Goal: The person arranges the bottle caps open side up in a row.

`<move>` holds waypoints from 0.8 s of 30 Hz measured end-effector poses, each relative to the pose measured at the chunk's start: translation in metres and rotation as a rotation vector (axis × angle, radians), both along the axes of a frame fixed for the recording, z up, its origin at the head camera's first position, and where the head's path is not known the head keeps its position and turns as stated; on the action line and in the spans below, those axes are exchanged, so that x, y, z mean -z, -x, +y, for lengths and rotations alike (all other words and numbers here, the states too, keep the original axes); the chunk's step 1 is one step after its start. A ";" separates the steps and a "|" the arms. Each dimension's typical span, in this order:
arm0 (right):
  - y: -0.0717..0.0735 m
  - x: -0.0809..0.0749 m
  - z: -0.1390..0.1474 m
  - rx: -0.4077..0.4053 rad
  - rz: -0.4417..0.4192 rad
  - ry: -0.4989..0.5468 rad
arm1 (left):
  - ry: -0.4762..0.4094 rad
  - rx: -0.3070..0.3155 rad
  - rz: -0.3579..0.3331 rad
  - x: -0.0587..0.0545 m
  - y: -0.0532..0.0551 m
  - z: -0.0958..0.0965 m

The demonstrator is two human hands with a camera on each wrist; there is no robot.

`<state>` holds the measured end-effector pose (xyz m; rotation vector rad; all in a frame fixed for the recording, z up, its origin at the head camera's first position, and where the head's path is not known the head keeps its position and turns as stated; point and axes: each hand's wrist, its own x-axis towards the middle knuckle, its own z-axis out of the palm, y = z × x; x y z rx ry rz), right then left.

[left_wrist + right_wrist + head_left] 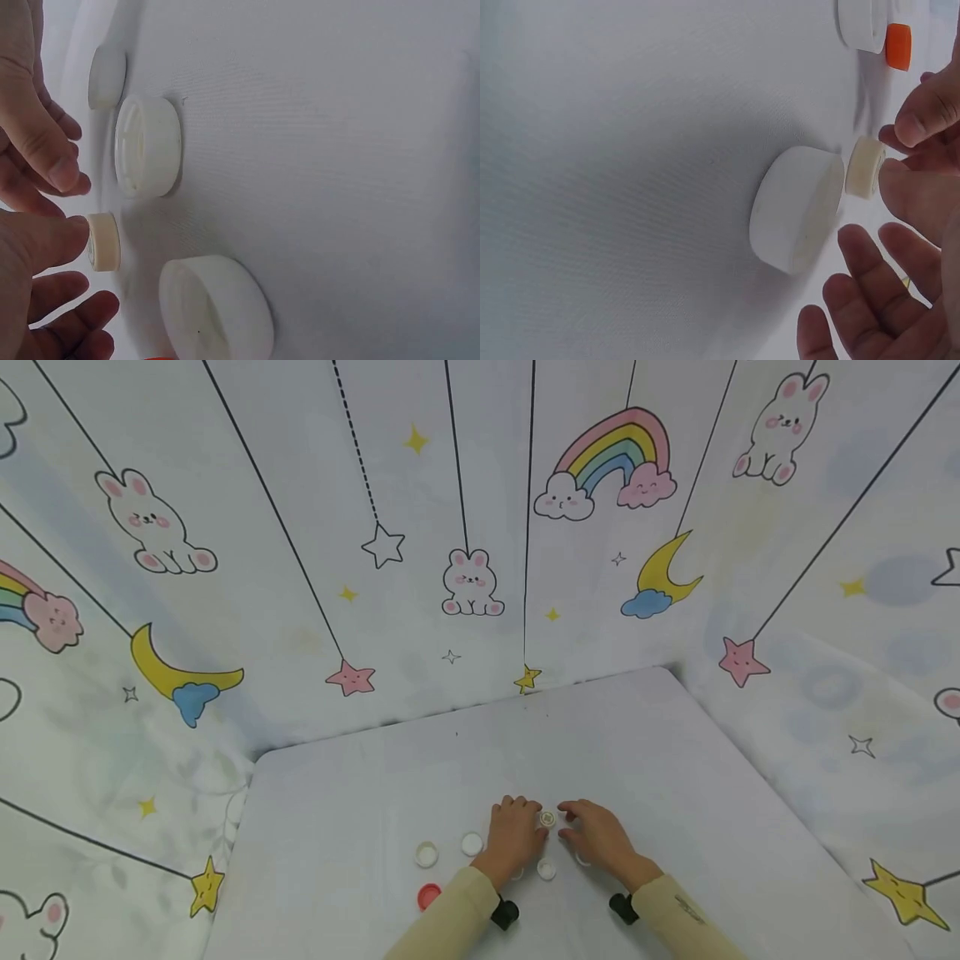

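Observation:
A small cream disc (pixel 547 819), its top marked with a ring pattern, lies on the table between the two hands. My left hand (pixel 513 835) is just to its left, thumb and fingers apart and loosely bent. From the other side my right hand (pixel 603 839) faces it with relaxed, spread fingers. In the left wrist view the left thumb overlaps the edge of the cream disc (pixel 103 241). The right wrist view has the right thumb close beside it, above a white cap (pixel 791 210). Another white cap (pixel 546 868) lies nearer the body, below the disc.
Left of the hands lie two white caps, one nearer the hand (pixel 472 844) and one farther out (pixel 426 854), plus a red cap (pixel 429 896) by the left sleeve. The white-covered table (pixel 360 802) ends at a printed fabric wall (pixel 300 568). Each wrist wears a black camera.

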<state>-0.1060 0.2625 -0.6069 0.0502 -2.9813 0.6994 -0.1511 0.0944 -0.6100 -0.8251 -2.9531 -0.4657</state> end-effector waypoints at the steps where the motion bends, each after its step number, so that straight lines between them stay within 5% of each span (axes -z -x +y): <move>1: 0.001 0.001 -0.001 -0.003 -0.006 -0.002 | 0.011 0.004 0.005 0.000 0.000 0.001; 24: 0.019 0.013 -0.016 -0.005 0.011 -0.051 | 0.034 -0.030 0.050 0.003 0.004 0.009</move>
